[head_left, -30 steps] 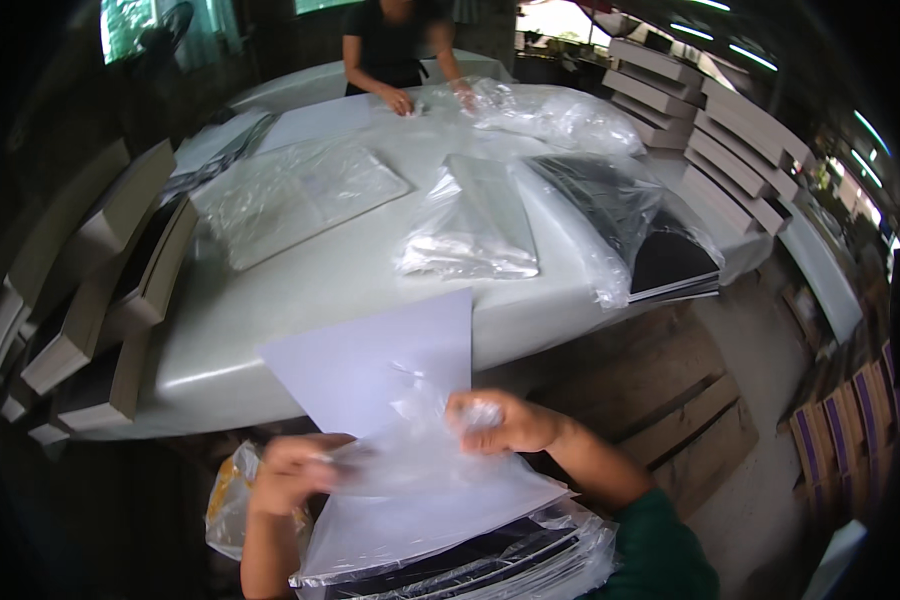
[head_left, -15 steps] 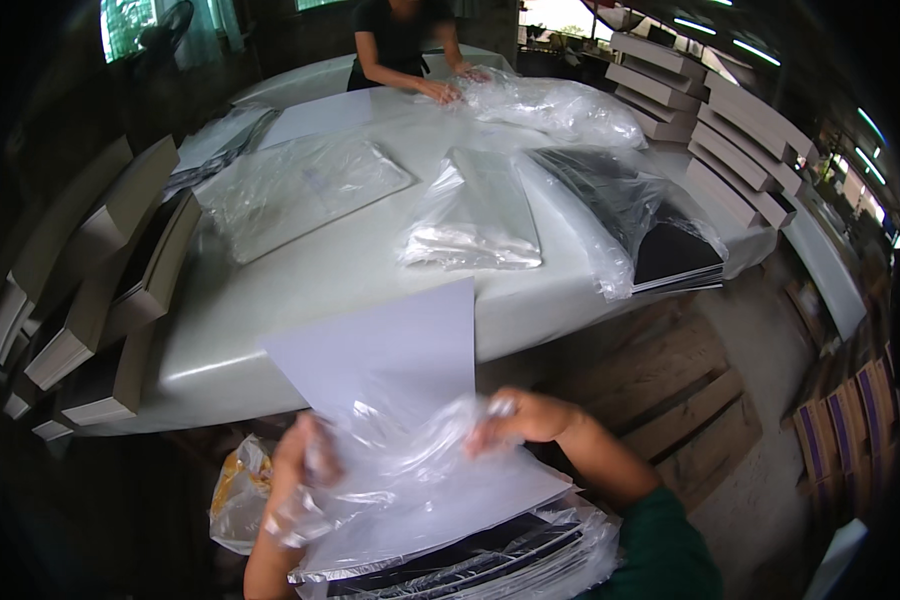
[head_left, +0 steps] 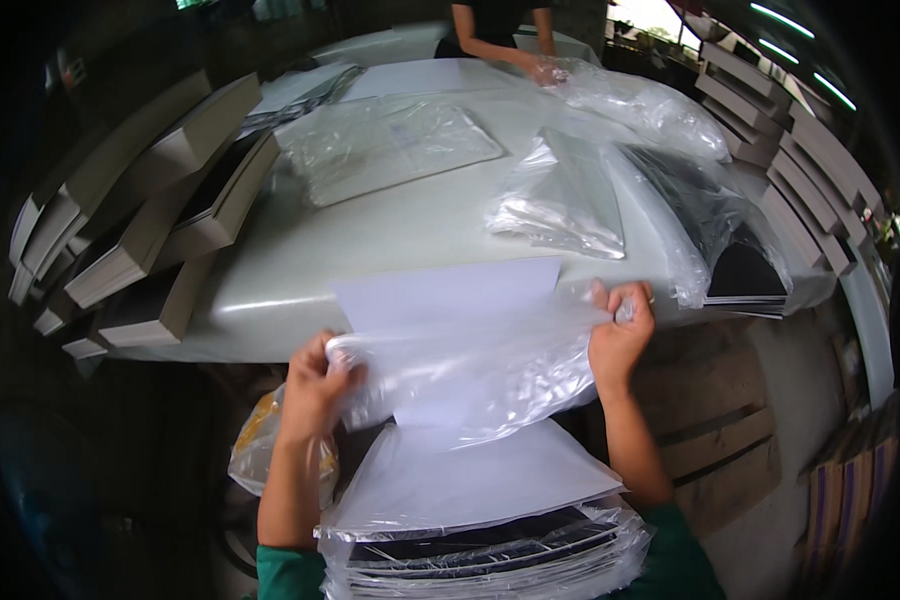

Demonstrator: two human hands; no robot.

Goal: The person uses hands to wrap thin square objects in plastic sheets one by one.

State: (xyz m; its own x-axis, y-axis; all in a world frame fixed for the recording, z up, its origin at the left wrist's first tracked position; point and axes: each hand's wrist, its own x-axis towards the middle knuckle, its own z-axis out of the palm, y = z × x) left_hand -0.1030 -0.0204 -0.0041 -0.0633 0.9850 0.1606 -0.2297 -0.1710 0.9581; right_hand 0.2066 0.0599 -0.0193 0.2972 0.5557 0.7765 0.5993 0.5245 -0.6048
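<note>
A clear plastic bag (head_left: 510,375) is stretched between my hands, bunched at both sides. My left hand (head_left: 320,385) is closed on its left edge, and my right hand (head_left: 622,335) grips the right edge. The plastic crosses a white sheet (head_left: 445,285), whose far end rests on the near edge of the table. Through the film more of the sheet shows; whether it is inside the bag I cannot tell. Close to me lies a stack of white and black sheets in clear plastic (head_left: 490,555), with a white sheet (head_left: 480,470) on top.
Thick grey-white blocks with black faces (head_left: 160,250) are piled at the table's left. Plastic-wrapped packs (head_left: 390,150) lie on the pale-covered table (head_left: 270,290). Bagged black sheets (head_left: 745,275) sit at the right. Another person's hand (head_left: 545,70) touches plastic at the far side. A wooden pallet (head_left: 720,420) is below.
Both hands have moved forward and apart, pulling the bag wider and off the near stack toward the table. My view has shifted, so the table appears further right.
</note>
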